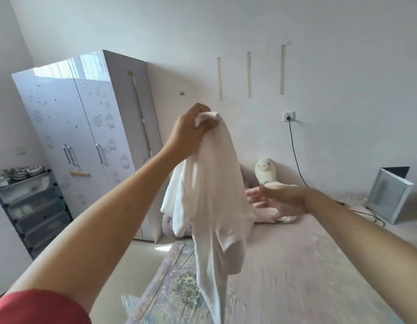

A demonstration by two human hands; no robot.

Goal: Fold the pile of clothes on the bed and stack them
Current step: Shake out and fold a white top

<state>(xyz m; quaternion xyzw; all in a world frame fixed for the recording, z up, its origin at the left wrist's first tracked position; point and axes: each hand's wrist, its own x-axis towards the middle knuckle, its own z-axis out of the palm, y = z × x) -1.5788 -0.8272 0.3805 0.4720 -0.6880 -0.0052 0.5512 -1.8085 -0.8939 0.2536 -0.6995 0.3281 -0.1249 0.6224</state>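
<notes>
Two hands, left [191, 130] gripping hanging white garment [214, 195]; right [277, 199] open beside it

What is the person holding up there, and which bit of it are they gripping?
The left hand grips a white garment by a bunched top edge; the rest hangs. The right hand holds nothing.

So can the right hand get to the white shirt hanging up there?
Probably yes. The right hand is open beside the white garment, which dangles from the left hand, with nothing visible between them.
</notes>
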